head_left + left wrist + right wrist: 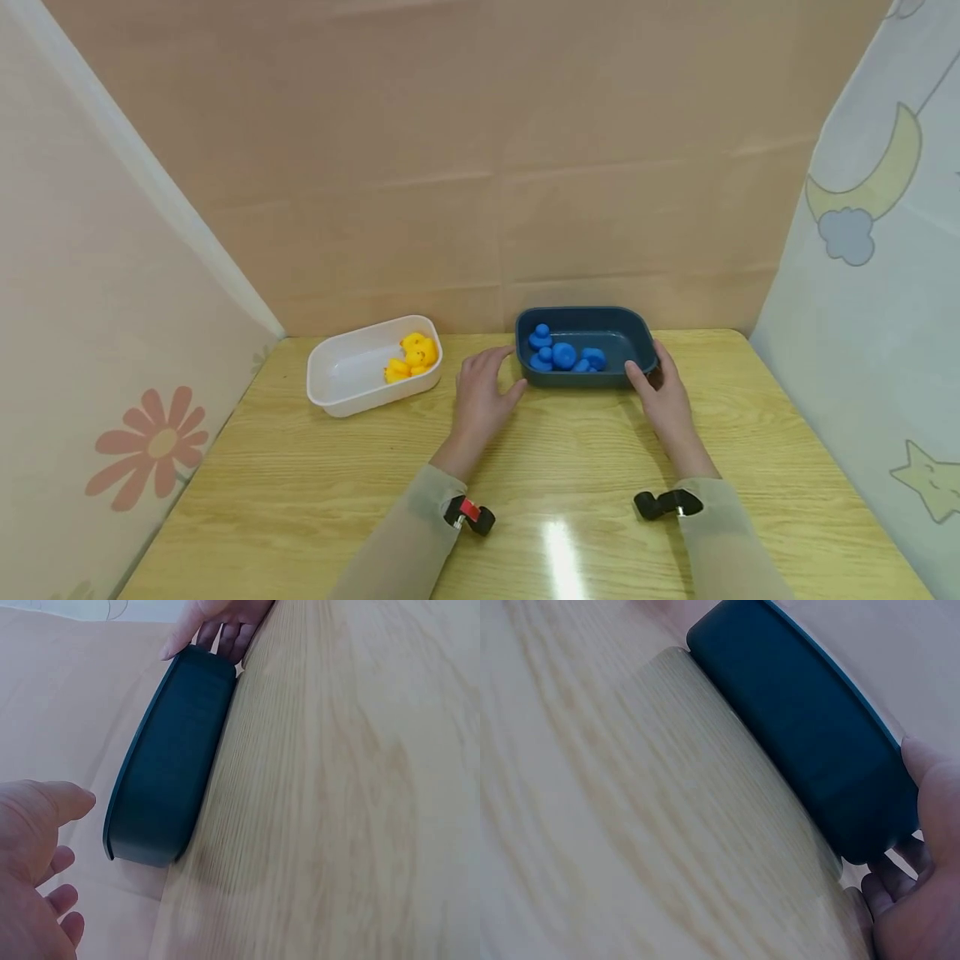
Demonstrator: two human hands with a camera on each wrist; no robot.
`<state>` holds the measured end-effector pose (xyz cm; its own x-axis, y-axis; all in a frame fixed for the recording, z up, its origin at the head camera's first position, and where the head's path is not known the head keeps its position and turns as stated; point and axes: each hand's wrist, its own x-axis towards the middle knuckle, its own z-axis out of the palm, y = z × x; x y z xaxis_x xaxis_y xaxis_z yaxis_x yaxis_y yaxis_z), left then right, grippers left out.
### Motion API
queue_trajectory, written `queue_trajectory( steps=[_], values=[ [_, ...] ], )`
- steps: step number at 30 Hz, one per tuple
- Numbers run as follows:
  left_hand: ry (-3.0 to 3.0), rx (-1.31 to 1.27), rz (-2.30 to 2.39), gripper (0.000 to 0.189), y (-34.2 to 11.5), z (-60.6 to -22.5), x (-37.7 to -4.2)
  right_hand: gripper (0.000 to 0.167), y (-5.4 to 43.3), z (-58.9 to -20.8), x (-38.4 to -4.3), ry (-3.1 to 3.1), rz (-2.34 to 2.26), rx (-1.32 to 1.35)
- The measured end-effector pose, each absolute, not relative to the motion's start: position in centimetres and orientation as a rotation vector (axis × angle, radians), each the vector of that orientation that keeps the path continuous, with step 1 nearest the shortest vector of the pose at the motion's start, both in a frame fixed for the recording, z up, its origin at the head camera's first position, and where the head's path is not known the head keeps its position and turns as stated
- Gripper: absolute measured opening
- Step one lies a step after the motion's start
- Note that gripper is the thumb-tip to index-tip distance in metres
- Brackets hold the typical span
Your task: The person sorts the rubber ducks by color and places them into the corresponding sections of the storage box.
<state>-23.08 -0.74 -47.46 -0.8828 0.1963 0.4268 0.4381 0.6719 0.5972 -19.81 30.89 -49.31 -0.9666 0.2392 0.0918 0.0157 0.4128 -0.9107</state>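
Observation:
A dark teal plastic box (585, 379) stands at the back of the table, with several small blue toys (564, 357) gathered toward its left side. My right hand (666, 400) grips the box's right end, thumb at the rim and fingers around the corner. Beyond the left end is my left hand (483, 398), fingers loosely bent; the left wrist view shows a gap between it and the box. The box's outer wall (169, 757) fills much of that view. Right thumb and fingers (891, 881) also show at the box's end in the right wrist view.
Left of my left hand, a white plastic box (348, 367) sits at an angle, with several yellow rubber ducks (416, 354) at its right end. A wood-grain table (570, 467) lies under everything. Behind rises a brown paper-like backdrop (487, 167), with patterned panels on both sides.

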Motion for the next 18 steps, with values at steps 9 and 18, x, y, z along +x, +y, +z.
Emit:
queue_trajectory(
  steps=[9, 18],
  values=[
    [-2.541, -0.511, -1.004, 0.053, -1.1, -47.5, -22.7, 0.096, 31.5, -49.7, -19.5, -2.463, 1.573, -0.225],
    [-2.598, -0.551, -0.925, 0.055, -2.2, -47.0, -22.4, 0.094, 31.7, -49.1, -19.4, -2.442, 1.563, -0.228]
  ],
)
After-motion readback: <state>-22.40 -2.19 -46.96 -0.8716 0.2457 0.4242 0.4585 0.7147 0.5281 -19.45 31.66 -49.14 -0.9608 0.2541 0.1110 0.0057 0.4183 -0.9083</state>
